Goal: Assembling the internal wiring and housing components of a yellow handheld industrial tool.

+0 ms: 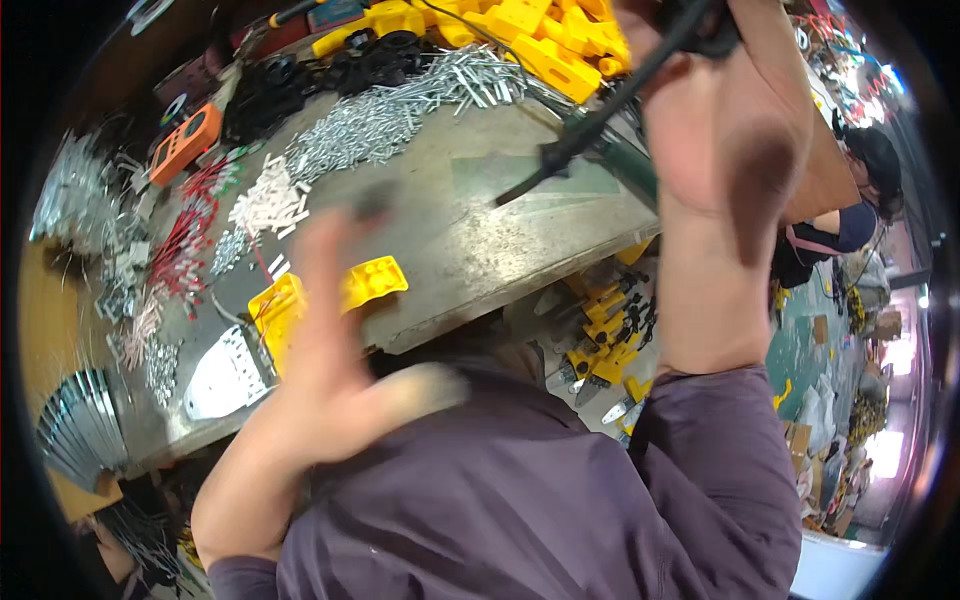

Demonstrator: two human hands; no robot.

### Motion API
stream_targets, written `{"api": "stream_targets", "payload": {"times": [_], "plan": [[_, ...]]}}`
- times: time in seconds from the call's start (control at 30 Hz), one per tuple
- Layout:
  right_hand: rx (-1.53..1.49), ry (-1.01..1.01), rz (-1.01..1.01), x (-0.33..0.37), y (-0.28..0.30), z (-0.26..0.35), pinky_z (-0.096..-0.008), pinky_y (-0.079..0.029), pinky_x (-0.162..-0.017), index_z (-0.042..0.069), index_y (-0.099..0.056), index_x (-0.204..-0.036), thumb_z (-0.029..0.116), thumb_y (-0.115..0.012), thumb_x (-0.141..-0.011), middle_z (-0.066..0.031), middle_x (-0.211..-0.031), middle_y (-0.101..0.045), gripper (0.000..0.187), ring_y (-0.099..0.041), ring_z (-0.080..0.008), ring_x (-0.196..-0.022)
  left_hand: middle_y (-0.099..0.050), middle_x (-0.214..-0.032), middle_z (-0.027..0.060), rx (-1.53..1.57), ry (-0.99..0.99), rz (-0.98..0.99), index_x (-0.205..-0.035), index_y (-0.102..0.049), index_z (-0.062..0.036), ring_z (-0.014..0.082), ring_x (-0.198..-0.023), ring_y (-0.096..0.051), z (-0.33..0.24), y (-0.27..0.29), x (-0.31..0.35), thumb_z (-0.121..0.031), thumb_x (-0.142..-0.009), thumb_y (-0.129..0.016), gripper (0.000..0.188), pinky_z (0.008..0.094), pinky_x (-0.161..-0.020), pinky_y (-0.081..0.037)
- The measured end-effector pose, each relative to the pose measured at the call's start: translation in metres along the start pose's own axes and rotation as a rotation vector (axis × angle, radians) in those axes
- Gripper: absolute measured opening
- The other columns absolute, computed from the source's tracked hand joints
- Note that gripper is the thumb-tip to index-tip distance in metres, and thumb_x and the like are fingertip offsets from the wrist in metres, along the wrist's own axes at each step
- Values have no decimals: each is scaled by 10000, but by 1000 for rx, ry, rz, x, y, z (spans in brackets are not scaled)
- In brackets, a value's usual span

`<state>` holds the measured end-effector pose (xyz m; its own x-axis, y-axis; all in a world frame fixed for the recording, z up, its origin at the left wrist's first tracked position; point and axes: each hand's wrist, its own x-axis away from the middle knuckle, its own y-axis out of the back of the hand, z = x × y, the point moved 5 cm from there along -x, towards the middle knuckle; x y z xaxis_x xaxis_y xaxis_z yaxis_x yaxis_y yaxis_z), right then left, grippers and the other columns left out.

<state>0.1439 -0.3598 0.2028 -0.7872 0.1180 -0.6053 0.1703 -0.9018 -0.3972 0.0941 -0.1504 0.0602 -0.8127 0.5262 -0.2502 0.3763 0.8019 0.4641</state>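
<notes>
My left hand (335,400) is smeared by motion over the front of the workbench, its thumb and a finger well apart, with nothing visible in it. Behind it, partly covered, lies a yellow plastic housing (375,280) near the bench edge; whether the hand touches it I cannot tell. A dark blurred spot shows by the fingertips. My right hand (730,130) is raised at the upper right, its fingers partly cut off by the picture's edge and curled round a black tool (700,35). From there a black cord-like piece (600,110) slants down over the bench.
Silver pins (375,120), white sleeves (270,200) and red-wired parts (180,240) lie in heaps on the bench. Yellow housings (550,45) are piled at the back, an orange device (187,143) at the left. A green cylinder (625,165) is beside my right hand. Another person (850,220) sits at right.
</notes>
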Motion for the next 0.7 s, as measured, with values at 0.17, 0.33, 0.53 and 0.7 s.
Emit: {"api": "stream_targets", "payload": {"times": [0.17,0.33,0.53,0.7], "plan": [[459,153,-42,3,36,-39,-245,-478,-596,-13,-560,-1105,54,-591,-912,-63,-881,-622,206,-600,-138,-672,-541,-1134,185,887,475,465,-1351,-186,34,236,-982,-592,-1,-66,-5,-154,-884,-611,659,356,-881,-466],[-78,-191,-196,41,61,-71,-265,-438,-582,-28,-517,-1101,139,-538,-955,-128,-947,-582,223,-525,-170,-739,-551,-1101,185,462,56,39,-1319,-226,26,265,-991,-583,6,-53,-24,-182,-900,-614,608,372,-903,-448],[213,-135,-63,26,70,-53,-192,-351,-491,10,-458,-1136,133,-530,-962,-93,-930,-520,224,-402,-106,-660,-572,-951,125,-22,174,257,-1302,-275,28,262,-856,-578,-14,-49,-15,-108,-875,-615,562,335,-845,-453],[-408,-346,-126,40,54,-57,-199,-381,-499,35,-495,-1087,177,-495,-977,-86,-935,-522,180,-454,-113,-661,-594,-1050,217,11,-7,219,-1321,-264,-10,423,-951,-580,-20,-70,-19,-145,-870,-629,595,440,-830,-469]]}}
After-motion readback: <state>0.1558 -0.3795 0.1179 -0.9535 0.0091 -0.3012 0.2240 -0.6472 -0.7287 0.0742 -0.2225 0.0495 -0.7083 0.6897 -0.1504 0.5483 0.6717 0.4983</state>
